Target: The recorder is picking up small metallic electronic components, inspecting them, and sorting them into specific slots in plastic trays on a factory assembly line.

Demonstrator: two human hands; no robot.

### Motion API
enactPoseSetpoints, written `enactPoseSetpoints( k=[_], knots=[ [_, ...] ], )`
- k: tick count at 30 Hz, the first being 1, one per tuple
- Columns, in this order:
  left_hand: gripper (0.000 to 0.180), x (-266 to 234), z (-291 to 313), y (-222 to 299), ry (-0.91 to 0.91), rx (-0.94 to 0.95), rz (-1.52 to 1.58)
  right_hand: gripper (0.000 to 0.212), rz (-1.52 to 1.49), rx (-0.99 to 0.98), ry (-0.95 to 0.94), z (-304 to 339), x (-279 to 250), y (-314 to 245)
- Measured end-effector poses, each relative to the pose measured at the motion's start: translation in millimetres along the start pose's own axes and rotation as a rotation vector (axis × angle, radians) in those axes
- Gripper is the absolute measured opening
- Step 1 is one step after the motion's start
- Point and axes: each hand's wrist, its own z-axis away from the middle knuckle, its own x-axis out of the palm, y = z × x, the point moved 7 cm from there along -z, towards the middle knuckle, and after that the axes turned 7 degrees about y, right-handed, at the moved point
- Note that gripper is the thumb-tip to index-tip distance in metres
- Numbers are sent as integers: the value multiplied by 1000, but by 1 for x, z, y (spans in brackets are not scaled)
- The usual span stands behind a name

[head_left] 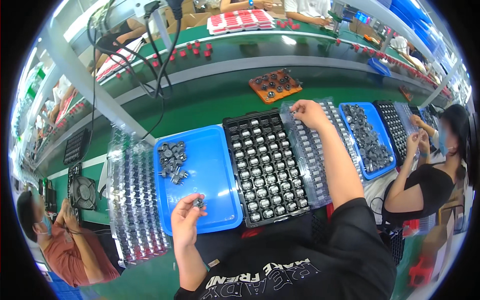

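My left hand (186, 220) pinches a small dark grey part with metal bits (199, 203) over the near edge of a blue tray (210, 175). In that tray's far left corner lies a pile of similar dark parts (172, 159), some with prongs. My right hand (312, 116) reaches to the far end of a clear plastic tray (320, 197) with rows of small silver pieces. Its fingertips are closed together there; what they hold is too small to make out. Between the hands stands a black tray (265, 221) with silver cylindrical parts in its pockets.
Another clear tray (135, 200) stands at left, a second blue tray (392, 162) of dark parts at right. An orange fixture (276, 86) sits on the green belt (210, 95). A metal post (100, 95) and hanging cables (161, 75) stand far left. Co-workers sit on both sides.
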Motion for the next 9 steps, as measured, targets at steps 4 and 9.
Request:
enactPoseSetpoints(
  k=[4,9],
  knots=[
    [34,17,-5,-1,-7,-28,135,12,106,-201,146,7,-5,-31],
    [34,19,8,2,-44,-19,306,16,-468,14,147,42,5,-89]
  ],
)
